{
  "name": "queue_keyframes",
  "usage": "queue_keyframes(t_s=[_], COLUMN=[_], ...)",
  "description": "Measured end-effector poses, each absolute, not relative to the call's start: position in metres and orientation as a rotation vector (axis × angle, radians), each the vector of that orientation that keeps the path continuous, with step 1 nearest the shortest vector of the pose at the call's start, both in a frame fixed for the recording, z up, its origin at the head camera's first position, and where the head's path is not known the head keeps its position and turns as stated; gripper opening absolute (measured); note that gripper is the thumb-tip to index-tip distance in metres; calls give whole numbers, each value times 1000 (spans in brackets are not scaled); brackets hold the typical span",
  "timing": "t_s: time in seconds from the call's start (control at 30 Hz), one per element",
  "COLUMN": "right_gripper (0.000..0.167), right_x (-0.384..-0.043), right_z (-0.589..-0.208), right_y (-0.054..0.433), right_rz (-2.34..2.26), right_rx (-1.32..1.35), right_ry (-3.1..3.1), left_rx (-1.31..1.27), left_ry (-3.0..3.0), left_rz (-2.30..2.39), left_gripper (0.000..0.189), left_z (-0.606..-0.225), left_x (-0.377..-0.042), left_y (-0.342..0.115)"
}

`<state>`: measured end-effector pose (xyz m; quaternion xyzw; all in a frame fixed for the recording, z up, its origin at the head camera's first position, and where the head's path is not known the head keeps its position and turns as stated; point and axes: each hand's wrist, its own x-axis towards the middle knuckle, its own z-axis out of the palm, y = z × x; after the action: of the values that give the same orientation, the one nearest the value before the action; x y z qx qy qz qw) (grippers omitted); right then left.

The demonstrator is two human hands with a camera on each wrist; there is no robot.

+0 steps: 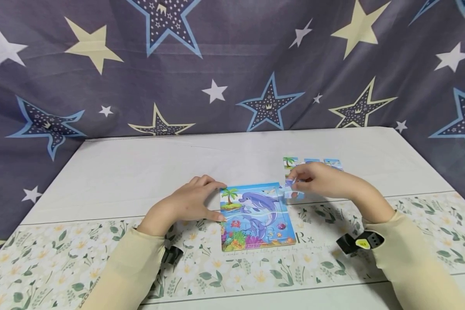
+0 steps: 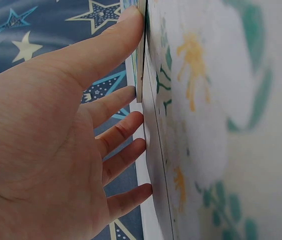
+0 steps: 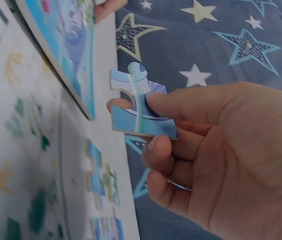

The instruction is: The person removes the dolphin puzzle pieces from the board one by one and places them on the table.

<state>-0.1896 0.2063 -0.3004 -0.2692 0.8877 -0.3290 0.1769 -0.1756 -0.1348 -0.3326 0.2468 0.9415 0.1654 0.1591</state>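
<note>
A dolphin puzzle board (image 1: pixel 255 217) lies flat on the table, printed with a palm tree, coral and sea animals. My left hand (image 1: pixel 191 200) is at its left side, thumb touching the left edge and forefinger at the upper left corner. In the left wrist view the other fingers (image 2: pixel 123 162) are spread and hold nothing. Just past the board's upper right corner, my right hand (image 1: pixel 325 181) pinches a blue and purple puzzle piece (image 3: pixel 131 120) between thumb and fingers. That piece is tilted up off the table in the right wrist view.
Several loose puzzle pieces lie around and beyond the right hand, among them a palm tree piece (image 1: pixel 290 161) and a pale blue one (image 1: pixel 334 163); the hand partly hides them. A floral runner (image 1: pixel 201 267) crosses the white table (image 1: pixel 159 172). A star-patterned cloth (image 1: pixel 217 56) hangs behind.
</note>
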Motion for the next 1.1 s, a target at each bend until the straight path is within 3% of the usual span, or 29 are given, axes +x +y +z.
queue_keyframes(t_s=[0.6, 1.1], right_gripper=[11, 15], right_x=[-197, -207], right_z=[-292, -299], right_y=[244, 272], right_rz=[-888, -833], right_rx=[-639, -555], right_ry=[2610, 2679], left_rx=[716, 718], left_ry=[2692, 2688], left_rz=[460, 456], left_gripper=[85, 84], left_z=[-332, -333], left_x=[-176, -176], left_y=[-134, -135])
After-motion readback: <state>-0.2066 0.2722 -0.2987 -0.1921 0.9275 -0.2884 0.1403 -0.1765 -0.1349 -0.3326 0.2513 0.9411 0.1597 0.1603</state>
